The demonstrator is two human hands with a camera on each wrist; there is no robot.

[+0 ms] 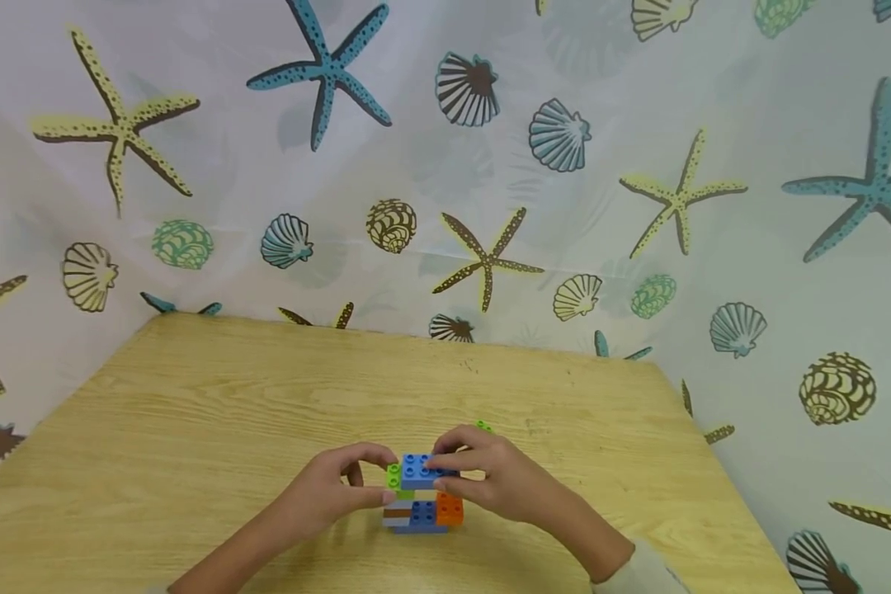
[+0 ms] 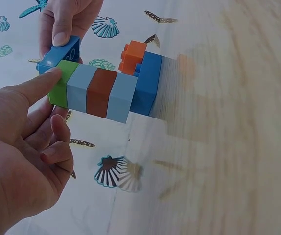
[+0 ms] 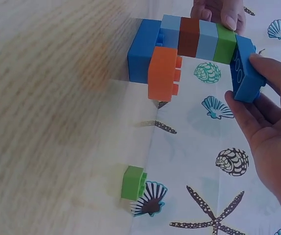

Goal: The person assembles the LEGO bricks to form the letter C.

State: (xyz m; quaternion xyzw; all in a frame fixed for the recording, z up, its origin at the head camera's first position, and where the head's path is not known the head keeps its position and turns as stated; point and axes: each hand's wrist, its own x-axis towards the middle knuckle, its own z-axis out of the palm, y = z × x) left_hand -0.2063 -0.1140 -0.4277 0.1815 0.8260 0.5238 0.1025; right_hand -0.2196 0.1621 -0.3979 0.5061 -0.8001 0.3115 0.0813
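A blue toy building brick [image 1: 414,472] is pinched between the thumb and fingers of my right hand [image 1: 501,480]. It sits tilted against the top of a green brick [image 3: 225,44]; whether its studs are joined is hard to tell. My left hand [image 1: 327,492] pinches that green brick from the other side with thumb and finger. Beneath the green one the column continues with a light blue brick [image 2: 81,87], a brown brick [image 2: 101,93] and another light blue brick [image 2: 121,99]. The column stands on one end of a blue base brick [image 2: 148,84], and an orange brick [image 3: 162,74] sits at the other.
A loose small green brick [image 3: 132,183] lies on the wooden table [image 1: 267,388], beyond my right hand. Behind and beside the table hangs a pale cloth [image 1: 386,165] printed with starfish and shells.
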